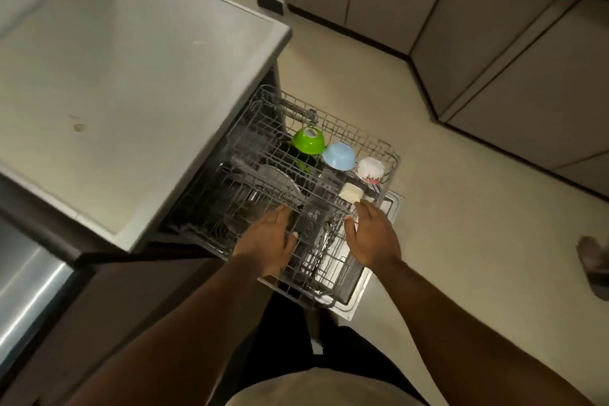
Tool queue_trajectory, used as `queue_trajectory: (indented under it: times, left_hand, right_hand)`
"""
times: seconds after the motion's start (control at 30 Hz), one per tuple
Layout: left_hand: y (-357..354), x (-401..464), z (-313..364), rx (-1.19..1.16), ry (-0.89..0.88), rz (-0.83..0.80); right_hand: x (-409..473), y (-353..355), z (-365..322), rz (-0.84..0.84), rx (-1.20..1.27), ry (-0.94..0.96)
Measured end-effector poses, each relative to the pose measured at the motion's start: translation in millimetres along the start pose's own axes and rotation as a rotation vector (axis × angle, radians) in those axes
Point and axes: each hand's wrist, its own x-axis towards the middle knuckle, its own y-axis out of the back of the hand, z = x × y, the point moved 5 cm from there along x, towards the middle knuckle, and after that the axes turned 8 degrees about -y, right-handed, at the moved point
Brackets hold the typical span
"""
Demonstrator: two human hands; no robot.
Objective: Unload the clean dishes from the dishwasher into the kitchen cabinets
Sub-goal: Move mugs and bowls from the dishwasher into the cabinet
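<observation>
The counter [138,82] overhung the rack [333,260] at nine o'clock; floor [461,208] at three o'clock lay open.

A pale grey table [108,82] fills the upper left, its top bare apart from a small brownish stain [78,127] and a faint scratch. Below it at the far left edge lies a shiny steel surface [23,290]. The cream floor [445,241] spreads across the middle and right. On the wall near the top sits a dark rectangular plate [269,3], too small to identify. A blurred foot [593,260] shows at the right edge.
</observation>
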Motion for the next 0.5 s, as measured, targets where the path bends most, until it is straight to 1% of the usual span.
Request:
queue_trajectory:
  times: [0.23,0.5]
  left_hand:
    - [0,67,-9,0.032,-0.068,-0.105]
    - [-23,131,-29,0.015,-0.077,-0.181]
  right_hand:
    - [33,-19,18,-0.033,0.115,-0.183]
    - [79,-42,28,-0.023,0.250,-0.324]
